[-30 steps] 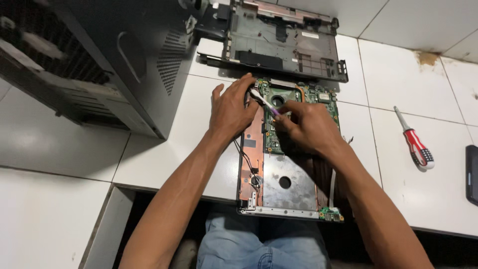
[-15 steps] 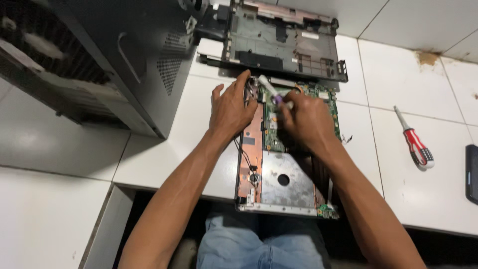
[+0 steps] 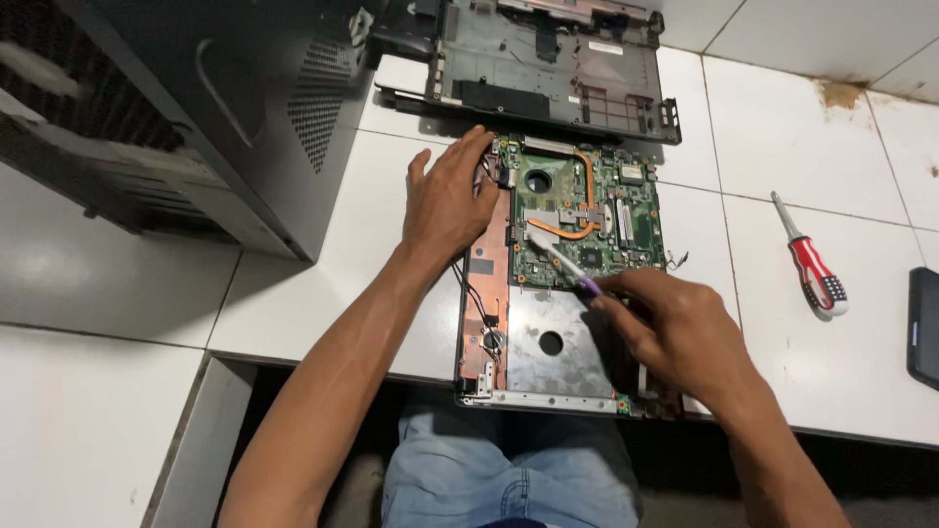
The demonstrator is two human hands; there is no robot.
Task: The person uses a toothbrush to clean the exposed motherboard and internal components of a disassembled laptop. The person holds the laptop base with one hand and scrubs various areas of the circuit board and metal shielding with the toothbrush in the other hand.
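At the worktop's near edge, open laptop base (image 3: 548, 352) partly hidden by hands, left hand (image 3: 445, 200) spread flat on its left side, right hand (image 3: 675, 328) closed around small brush (image 3: 559, 260), tip on green board (image 3: 587, 210).

Cut off at the right edge: a dark flat device (image 3: 924, 328), only its left part in view. Cropped by the top and left edges: the grey computer case (image 3: 196, 108). Hidden under the right hand (image 3: 675, 332): the toothbrush (image 3: 562, 262) handle's end and part of the laptop chassis (image 3: 548, 342). Too small to tell: the motherboard (image 3: 587, 210) chips.
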